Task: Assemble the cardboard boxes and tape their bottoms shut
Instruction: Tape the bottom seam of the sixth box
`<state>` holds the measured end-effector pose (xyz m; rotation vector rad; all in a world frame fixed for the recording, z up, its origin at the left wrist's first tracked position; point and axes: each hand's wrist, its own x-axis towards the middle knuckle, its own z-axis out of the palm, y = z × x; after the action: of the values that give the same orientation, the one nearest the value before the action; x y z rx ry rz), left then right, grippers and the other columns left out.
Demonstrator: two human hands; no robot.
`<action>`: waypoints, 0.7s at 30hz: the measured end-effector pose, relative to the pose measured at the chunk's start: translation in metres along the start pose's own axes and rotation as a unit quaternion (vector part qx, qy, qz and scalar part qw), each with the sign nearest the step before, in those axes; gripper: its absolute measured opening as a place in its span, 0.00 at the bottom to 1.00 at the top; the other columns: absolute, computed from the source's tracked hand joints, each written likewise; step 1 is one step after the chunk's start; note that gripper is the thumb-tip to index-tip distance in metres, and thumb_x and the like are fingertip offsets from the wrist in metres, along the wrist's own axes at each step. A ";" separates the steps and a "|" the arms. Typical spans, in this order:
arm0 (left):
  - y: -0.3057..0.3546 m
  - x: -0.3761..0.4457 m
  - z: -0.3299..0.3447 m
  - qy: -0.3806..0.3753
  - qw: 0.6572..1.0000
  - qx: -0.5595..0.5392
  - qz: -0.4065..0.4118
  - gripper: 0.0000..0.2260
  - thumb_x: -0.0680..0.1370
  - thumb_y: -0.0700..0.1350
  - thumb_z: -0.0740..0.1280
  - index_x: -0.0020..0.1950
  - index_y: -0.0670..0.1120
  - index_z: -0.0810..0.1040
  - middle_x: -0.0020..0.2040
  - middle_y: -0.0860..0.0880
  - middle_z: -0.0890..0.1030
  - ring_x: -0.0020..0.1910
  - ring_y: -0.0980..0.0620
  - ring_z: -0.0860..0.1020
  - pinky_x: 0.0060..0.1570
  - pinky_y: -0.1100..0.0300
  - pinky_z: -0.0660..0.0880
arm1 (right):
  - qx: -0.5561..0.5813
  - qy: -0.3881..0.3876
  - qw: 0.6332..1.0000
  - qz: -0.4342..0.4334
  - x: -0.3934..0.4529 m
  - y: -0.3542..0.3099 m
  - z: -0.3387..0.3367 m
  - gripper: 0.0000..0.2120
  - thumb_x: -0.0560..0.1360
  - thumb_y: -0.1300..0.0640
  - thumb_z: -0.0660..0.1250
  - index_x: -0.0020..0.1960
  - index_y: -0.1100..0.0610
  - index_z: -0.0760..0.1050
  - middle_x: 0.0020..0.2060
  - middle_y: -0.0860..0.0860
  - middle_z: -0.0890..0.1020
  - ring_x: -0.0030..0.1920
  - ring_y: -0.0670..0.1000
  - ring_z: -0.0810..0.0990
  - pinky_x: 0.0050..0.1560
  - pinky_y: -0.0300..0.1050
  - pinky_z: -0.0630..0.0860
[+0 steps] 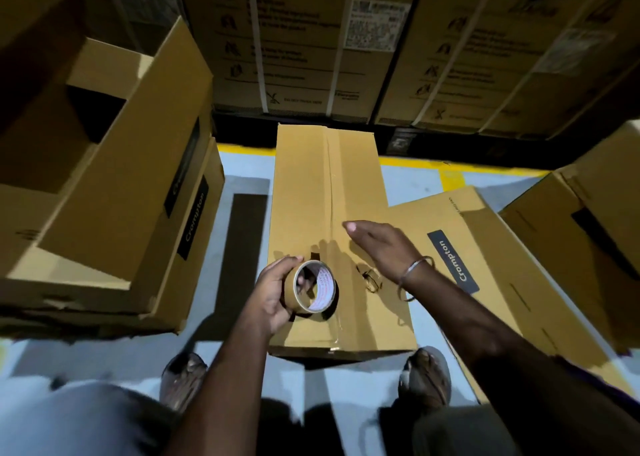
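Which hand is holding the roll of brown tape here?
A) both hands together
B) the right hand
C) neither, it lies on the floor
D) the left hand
D: the left hand has its fingers curled round the tape roll at the near end of the box, while the right hand lies flat and open over the box's centre seam.

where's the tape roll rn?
Head view, lower centre: the tape roll is gripped in the left hand, over the near left end of the middle box, left of the flat right hand.
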<state>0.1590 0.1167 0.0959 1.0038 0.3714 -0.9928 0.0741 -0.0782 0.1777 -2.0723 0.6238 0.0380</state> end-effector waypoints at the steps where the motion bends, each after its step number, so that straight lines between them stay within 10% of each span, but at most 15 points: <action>1: 0.000 -0.002 -0.002 -0.002 1.000 -0.019 -0.010 0.10 0.81 0.41 0.68 0.40 0.42 0.79 0.29 0.46 0.76 0.29 0.53 0.73 0.49 0.57 0.76 | 0.001 0.023 1.000 -0.016 -0.013 0.003 -0.008 0.17 0.82 0.46 0.67 0.64 0.55 0.82 0.59 0.49 0.85 0.61 0.47 0.80 0.67 0.50 0.74; 9: 0.025 -0.044 0.017 -0.038 0.976 0.208 0.060 0.13 0.76 0.45 0.76 0.58 0.43 0.81 0.45 0.44 0.86 0.41 0.47 0.83 0.46 0.55 0.78 | 0.057 0.078 0.995 -0.023 -0.117 0.008 -0.044 0.08 0.82 0.59 0.67 0.57 0.55 0.85 0.46 0.48 0.88 0.46 0.46 0.86 0.47 0.39 0.77; 14: 0.047 -0.091 0.051 -0.150 0.802 0.563 0.130 0.06 0.81 0.47 0.71 0.48 0.47 0.83 0.41 0.48 0.85 0.38 0.48 0.84 0.35 0.55 0.79 | 0.083 0.132 0.988 -0.012 -0.132 0.011 -0.039 0.07 0.80 0.53 0.70 0.51 0.55 0.86 0.42 0.48 0.86 0.44 0.47 0.84 0.44 0.42 0.77; 17: 0.039 -0.104 0.044 -0.177 0.710 0.665 0.148 0.05 0.81 0.47 0.71 0.45 0.49 0.83 0.43 0.49 0.85 0.45 0.47 0.84 0.48 0.46 0.81 | 0.061 0.173 0.983 -0.001 -0.116 0.022 -0.030 0.10 0.81 0.53 0.70 0.57 0.56 0.84 0.48 0.50 0.85 0.49 0.49 0.81 0.51 0.43 0.73; 21: 0.029 -0.109 0.020 -0.162 0.719 0.664 0.126 0.05 0.80 0.44 0.72 0.45 0.48 0.83 0.40 0.51 0.85 0.43 0.50 0.83 0.51 0.45 0.79 | 0.088 0.172 0.976 0.096 -0.098 0.042 -0.021 0.11 0.80 0.53 0.71 0.58 0.58 0.83 0.54 0.55 0.85 0.58 0.57 0.81 0.62 0.53 0.77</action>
<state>0.1219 0.1612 0.1941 2.0344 -0.9424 -1.1032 -0.0346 -0.0718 0.1822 -1.8534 1.0023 -0.2620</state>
